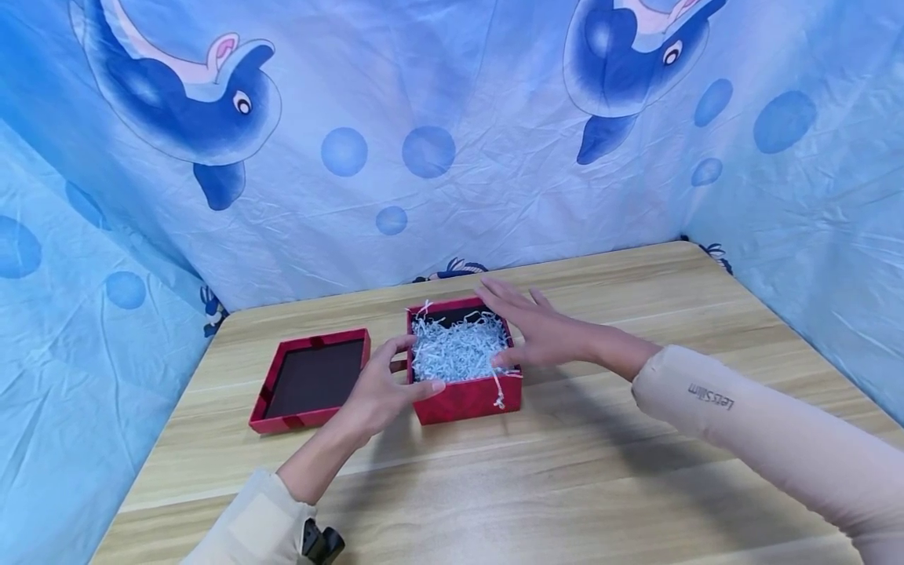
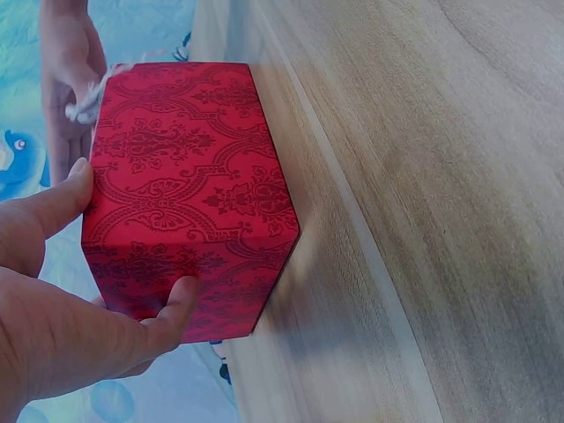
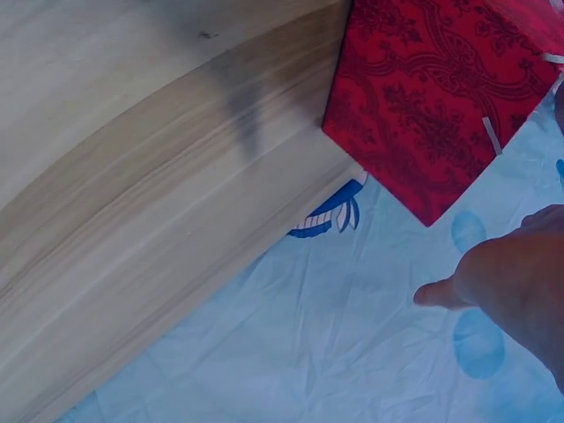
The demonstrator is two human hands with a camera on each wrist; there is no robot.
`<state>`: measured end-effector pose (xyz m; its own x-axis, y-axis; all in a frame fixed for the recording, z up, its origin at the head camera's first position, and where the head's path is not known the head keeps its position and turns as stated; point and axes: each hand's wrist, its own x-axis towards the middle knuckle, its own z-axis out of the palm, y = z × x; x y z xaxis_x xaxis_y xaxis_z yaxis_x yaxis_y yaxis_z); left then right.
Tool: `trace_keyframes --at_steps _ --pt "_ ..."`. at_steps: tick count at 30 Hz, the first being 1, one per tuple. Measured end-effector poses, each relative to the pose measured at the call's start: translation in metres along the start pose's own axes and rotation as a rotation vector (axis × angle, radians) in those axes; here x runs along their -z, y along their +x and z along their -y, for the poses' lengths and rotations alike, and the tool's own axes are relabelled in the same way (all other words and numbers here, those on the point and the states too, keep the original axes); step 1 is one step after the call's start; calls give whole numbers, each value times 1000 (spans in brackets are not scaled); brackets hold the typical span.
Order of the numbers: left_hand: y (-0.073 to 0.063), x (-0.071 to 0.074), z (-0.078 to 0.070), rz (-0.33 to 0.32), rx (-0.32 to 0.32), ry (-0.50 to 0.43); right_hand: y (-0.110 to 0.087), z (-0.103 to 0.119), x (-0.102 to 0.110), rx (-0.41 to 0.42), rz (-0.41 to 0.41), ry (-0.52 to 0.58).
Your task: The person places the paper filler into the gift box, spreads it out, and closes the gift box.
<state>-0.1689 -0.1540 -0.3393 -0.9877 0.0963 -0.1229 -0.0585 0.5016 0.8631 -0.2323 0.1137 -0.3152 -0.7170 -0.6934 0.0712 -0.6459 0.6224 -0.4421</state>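
A red patterned gift box (image 1: 466, 402) stands upright without its lid on the wooden table, its dark inside filled with pale blue shredded paper (image 1: 455, 349). At the box's left side, my left hand (image 1: 381, 388) spreads its fingers: the thumb reaches the front rim and a fingertip touches the side wall in the left wrist view. My right hand (image 1: 540, 329) is at the right rim with fingers extended, the thumb low by the paper. Some shreds hang over the front wall. In the right wrist view, only part of my right hand (image 3: 520, 282) shows beside the box.
Left of the box lies its red lid (image 1: 318, 380), dark inside facing up. The light wooden table (image 1: 565, 479) extends around both. Blue dolphin-print cloth (image 1: 487, 196) hangs behind and at the sides. A small black device (image 1: 321, 541) sits at my left wrist.
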Motion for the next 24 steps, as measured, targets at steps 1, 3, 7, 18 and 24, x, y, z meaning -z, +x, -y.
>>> trace_keyframes --at_steps 1,3,7,18,24 --pt "0 0 0 0 0 3 3 0 -1 -6 -1 -14" --pt "0 0 -1 0 4 6 8 1 -3 -12 1 -50" --pt "0 -1 -2 0 9 13 20 2 -6 -4 9 -126" --pt "1 0 -2 4 -7 11 42 7 -10 -15 45 -355" --pt "1 2 -1 0 5 19 46 12 2 -19 69 -315"
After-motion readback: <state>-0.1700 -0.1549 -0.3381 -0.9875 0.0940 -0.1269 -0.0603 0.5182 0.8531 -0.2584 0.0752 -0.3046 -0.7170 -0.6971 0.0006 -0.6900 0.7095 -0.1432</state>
